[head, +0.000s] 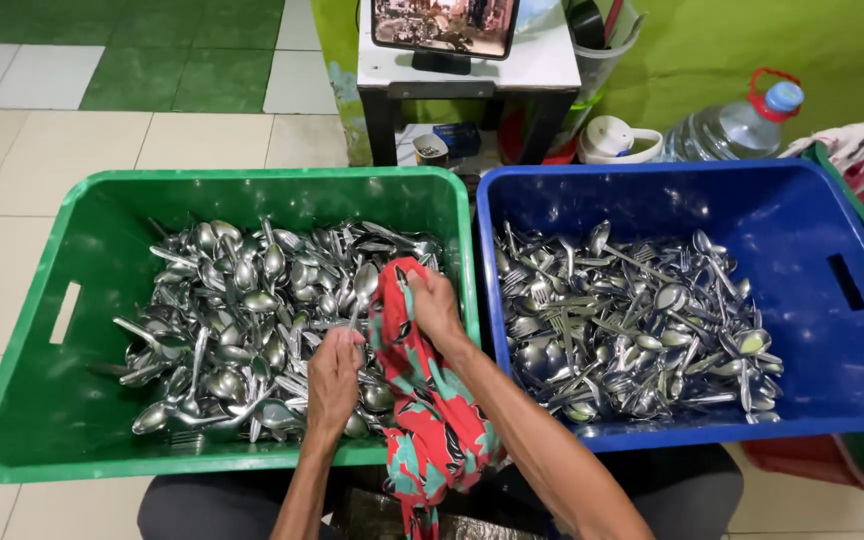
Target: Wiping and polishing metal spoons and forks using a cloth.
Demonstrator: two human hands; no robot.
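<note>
The spoon [360,290] stands nearly upright over the green crate [22,400], bowl away from me, its handle pinched in my left hand [335,375]. My right hand [433,305], just beside, grips the red patterned cloth [437,420]. The blue crate [842,380] of cutlery sits right of it.

A shiny metal spoon [362,285] stands tilted over the green crate, its handle wrapped in a red patterned cloth [432,410].
</note>
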